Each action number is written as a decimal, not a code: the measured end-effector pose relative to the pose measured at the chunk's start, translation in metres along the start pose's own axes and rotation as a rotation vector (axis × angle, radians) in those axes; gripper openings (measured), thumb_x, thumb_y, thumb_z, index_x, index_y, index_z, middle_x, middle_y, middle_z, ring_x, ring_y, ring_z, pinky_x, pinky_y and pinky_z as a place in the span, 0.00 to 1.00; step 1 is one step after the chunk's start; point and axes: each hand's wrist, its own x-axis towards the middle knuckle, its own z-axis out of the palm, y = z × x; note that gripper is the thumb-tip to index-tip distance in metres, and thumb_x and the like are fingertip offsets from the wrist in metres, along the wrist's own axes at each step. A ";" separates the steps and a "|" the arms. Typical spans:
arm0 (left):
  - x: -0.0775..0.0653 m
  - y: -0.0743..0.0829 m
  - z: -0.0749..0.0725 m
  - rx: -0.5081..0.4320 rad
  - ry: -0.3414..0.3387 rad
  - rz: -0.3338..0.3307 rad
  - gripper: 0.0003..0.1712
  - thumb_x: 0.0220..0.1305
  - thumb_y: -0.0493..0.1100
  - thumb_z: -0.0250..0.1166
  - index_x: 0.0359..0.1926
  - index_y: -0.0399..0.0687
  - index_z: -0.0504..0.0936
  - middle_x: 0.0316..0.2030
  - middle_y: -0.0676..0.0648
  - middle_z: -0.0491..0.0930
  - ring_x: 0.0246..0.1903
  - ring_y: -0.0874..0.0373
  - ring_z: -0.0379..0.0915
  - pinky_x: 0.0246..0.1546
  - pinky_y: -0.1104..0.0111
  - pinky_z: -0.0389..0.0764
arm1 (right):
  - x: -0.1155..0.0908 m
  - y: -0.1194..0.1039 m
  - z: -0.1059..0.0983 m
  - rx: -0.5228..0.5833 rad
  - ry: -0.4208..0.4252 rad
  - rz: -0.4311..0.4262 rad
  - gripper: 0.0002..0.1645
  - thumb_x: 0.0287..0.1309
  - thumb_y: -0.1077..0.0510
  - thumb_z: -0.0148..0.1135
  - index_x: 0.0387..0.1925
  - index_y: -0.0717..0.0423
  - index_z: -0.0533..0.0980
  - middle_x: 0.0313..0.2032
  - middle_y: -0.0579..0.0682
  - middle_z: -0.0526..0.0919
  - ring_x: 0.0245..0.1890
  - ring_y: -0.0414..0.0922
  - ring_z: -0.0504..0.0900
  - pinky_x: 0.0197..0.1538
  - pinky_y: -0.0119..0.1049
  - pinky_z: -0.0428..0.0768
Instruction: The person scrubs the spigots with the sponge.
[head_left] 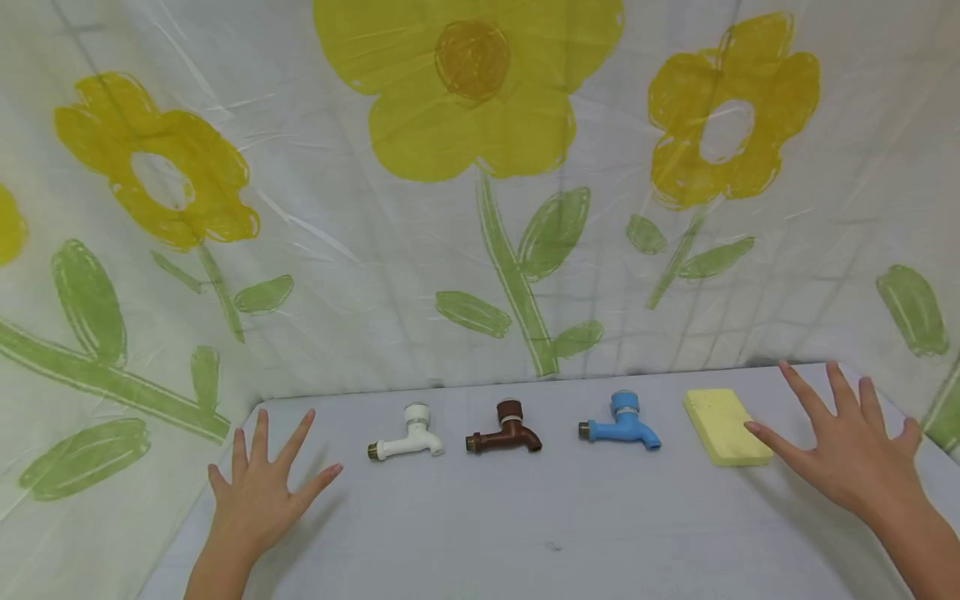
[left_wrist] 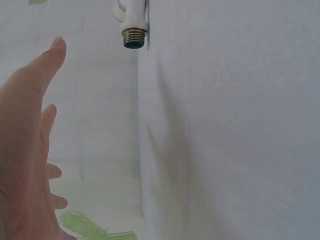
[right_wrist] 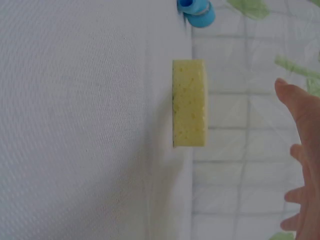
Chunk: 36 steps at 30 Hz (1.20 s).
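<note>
Three taps lie in a row on the white table: a white tap [head_left: 408,437] on the left, a brown tap [head_left: 506,433] in the middle and a blue tap [head_left: 622,427] to the right. A yellow sponge [head_left: 726,427] lies right of them. My left hand [head_left: 258,492], fingers spread, is held over the table left of the white tap, whose brass thread [left_wrist: 134,38] shows in the left wrist view. My right hand [head_left: 858,450] is spread beside the sponge, its thumb tip overlapping the sponge's edge in the head view. Both hands hold nothing.
A pale curtain [head_left: 337,250] printed with yellow flowers and green leaves hangs behind the table and along both sides. The table [head_left: 525,517] ends at the curtain's foot, just behind the taps. A small dark mark [head_left: 552,547] shows on the tabletop near the front.
</note>
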 end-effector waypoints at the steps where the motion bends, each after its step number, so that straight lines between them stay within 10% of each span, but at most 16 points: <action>1: 0.000 0.000 0.001 -0.002 0.000 0.001 0.55 0.68 0.77 0.59 0.86 0.69 0.45 0.80 0.22 0.36 0.73 0.10 0.36 0.57 0.10 0.42 | 0.000 0.001 0.000 -0.001 -0.003 0.002 0.63 0.66 0.21 0.56 0.86 0.43 0.40 0.79 0.77 0.38 0.75 0.84 0.36 0.57 0.95 0.41; 19: -0.002 0.004 0.001 -0.012 0.018 0.014 0.54 0.67 0.77 0.60 0.85 0.71 0.48 0.80 0.22 0.40 0.73 0.11 0.38 0.57 0.10 0.42 | 0.006 -0.002 0.007 0.031 -0.006 -0.046 0.61 0.67 0.23 0.57 0.86 0.39 0.39 0.79 0.77 0.41 0.75 0.83 0.39 0.60 0.91 0.42; 36: 0.009 0.042 0.006 -0.029 0.039 0.097 0.51 0.67 0.76 0.61 0.84 0.69 0.55 0.80 0.26 0.46 0.75 0.17 0.45 0.61 0.13 0.49 | 0.016 -0.009 0.004 -0.014 -0.009 -0.101 0.61 0.69 0.24 0.56 0.85 0.55 0.47 0.74 0.82 0.51 0.70 0.84 0.52 0.56 0.86 0.61</action>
